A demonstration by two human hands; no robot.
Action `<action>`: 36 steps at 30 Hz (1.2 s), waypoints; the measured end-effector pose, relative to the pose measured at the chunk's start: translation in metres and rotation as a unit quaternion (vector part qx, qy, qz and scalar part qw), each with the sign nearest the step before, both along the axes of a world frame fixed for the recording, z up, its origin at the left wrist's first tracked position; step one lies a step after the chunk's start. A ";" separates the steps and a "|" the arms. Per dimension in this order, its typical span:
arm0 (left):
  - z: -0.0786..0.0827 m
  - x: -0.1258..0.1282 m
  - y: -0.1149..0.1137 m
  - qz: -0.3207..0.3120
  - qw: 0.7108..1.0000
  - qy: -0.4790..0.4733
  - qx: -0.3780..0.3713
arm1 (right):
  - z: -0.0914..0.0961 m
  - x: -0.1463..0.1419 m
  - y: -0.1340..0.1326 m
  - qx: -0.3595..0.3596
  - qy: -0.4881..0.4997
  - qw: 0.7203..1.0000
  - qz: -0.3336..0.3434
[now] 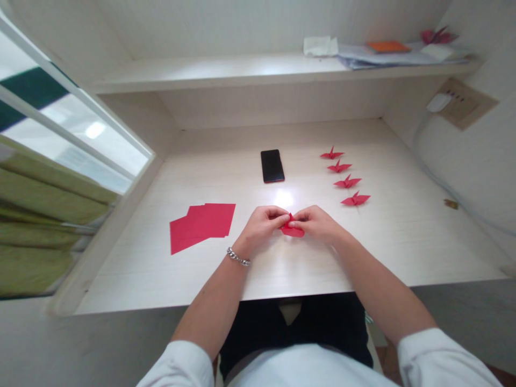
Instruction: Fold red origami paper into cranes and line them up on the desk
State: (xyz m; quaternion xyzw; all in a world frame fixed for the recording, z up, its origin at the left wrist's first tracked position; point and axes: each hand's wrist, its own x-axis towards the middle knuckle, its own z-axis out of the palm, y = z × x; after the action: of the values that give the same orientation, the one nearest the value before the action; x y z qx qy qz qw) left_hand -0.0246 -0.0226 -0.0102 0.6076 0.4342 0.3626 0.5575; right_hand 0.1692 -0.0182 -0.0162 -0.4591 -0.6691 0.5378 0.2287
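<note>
A partly folded piece of red paper (292, 230) is pinched between both hands just above the pale desk (161, 269). My left hand (262, 226) grips its left side with curled fingers; a silver bracelet sits on that wrist. My right hand (316, 223) grips the right side, thumb and fingers pressed together. Flat red paper sheets (201, 224) lie overlapped to the left of my left hand. Several finished red paper cranes (346, 181) stand in a row to the right, beyond my right hand.
A black phone (272, 165) lies face down behind my hands. A shelf (242, 70) above the desk carries papers, an orange pad and a pink folded shape. A window frame is on the left, a wall socket with a cable on the right.
</note>
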 end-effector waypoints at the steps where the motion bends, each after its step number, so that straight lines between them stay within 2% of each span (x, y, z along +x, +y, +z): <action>1: 0.000 0.000 0.000 0.001 1.000 0.001 -0.001 | 0.000 0.000 0.000 0.000 0.000 1.000 0.000; 10: -0.001 0.003 0.000 0.011 1.000 -0.003 -0.001 | 0.007 -0.002 -0.003 0.007 -0.013 1.000 -0.001; 18: -0.004 0.005 -0.001 0.017 1.000 -0.014 0.018 | 0.003 -0.001 -0.002 -0.004 0.001 1.000 -0.007; 27: -0.005 0.009 -0.002 0.045 0.995 -0.089 -0.024 | 0.004 -0.002 -0.001 -0.028 0.056 0.998 -0.008; 32: -0.004 0.009 0.000 0.073 0.983 -0.156 -0.056 | 0.004 -0.003 -0.002 -0.024 0.053 0.998 -0.020; 36: -0.002 0.006 0.000 0.054 0.992 -0.104 -0.049 | 0.002 -0.003 -0.002 -0.031 0.048 0.998 -0.018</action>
State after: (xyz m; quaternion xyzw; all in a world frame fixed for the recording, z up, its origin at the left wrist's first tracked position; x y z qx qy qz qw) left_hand -0.0182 -0.0228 -0.0126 0.5142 0.4229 0.4318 0.6085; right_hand 0.1658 -0.0204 -0.0141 -0.4519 -0.6322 0.5751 0.2558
